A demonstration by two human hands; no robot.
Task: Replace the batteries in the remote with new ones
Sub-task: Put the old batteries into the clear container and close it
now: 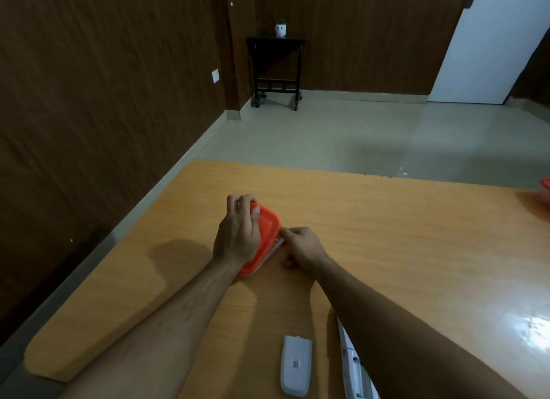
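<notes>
A small clear container with an orange lid [268, 229] stands on the wooden table [387, 235]. My left hand [238, 235] lies over the lid and grips its far corner. My right hand [300, 245] pinches the container's right edge just under the lid. Near the front edge lies a white battery cover [296, 366], label side up. Beside it on the right lies the white remote [352, 366], partly hidden under my right forearm. No batteries are visible.
Another orange-lidded container [545, 190] peeks in at the table's right edge. Beyond the table are a tiled floor, a dark wood-panelled wall on the left, a small black side table [275, 71] with a plant pot, and a white door [491, 41].
</notes>
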